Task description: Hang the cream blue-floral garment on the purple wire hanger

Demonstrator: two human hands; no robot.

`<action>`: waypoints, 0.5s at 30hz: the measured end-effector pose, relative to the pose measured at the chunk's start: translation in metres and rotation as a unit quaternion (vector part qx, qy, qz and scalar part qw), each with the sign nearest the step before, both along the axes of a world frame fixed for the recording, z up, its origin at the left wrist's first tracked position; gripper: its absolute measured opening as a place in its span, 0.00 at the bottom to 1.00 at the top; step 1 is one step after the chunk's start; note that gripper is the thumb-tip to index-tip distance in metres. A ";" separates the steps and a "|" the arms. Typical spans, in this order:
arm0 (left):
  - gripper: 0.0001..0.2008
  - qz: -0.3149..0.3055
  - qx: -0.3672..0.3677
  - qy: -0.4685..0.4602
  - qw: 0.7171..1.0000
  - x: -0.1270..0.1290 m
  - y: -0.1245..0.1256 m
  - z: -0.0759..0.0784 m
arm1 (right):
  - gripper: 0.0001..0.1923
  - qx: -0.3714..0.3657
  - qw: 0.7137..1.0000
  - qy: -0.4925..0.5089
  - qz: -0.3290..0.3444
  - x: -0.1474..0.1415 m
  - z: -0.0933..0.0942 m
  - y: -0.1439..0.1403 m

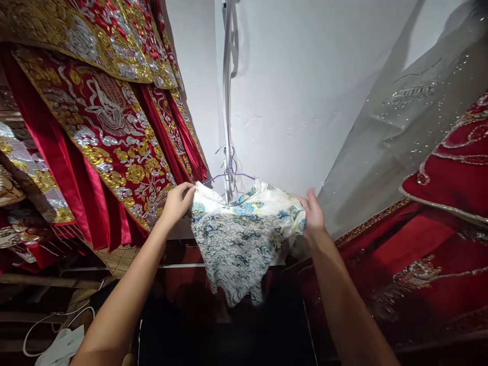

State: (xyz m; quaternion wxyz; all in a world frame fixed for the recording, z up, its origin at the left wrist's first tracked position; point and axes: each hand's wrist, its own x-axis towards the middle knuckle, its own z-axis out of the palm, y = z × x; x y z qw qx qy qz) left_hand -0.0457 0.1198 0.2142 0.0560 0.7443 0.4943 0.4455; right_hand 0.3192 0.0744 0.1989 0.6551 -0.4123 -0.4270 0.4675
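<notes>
A white garment with a blue floral and grey-green swirl pattern point(238, 244) hangs on a purple hanger point(244, 175) in front of me. The hanger's hook is by an upright metal rail point(225, 91). My left hand point(177, 203) pinches the garment's left shoulder between thumb and fingers. At the opposite side, my right hand point(313, 212) is at the sleeve edge, thumb up and slightly blurred; its other fingers are partly hidden behind the cloth.
Red gowns with gold and silver embroidery point(114, 117) hang at the left. On the right are a sheer beaded garment point(385, 117) and a red beaded garment point(453, 168). A white wall point(305, 61) stands behind. A white cable point(41, 320) lies low at the left.
</notes>
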 end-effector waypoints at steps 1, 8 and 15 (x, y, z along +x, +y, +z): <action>0.14 0.004 0.016 -0.005 1.000 0.003 0.001 0.004 | 0.28 -0.003 1.000 -0.021 0.005 0.003 0.001 0.001; 0.14 -0.043 0.117 -0.096 0.988 0.052 -0.023 0.041 | 0.16 0.081 0.983 -0.101 -0.132 -0.007 0.031 -0.031; 0.18 -0.254 -0.261 -0.330 0.871 0.076 -0.071 0.049 | 0.17 0.148 0.894 -0.367 0.210 -0.079 0.007 -0.125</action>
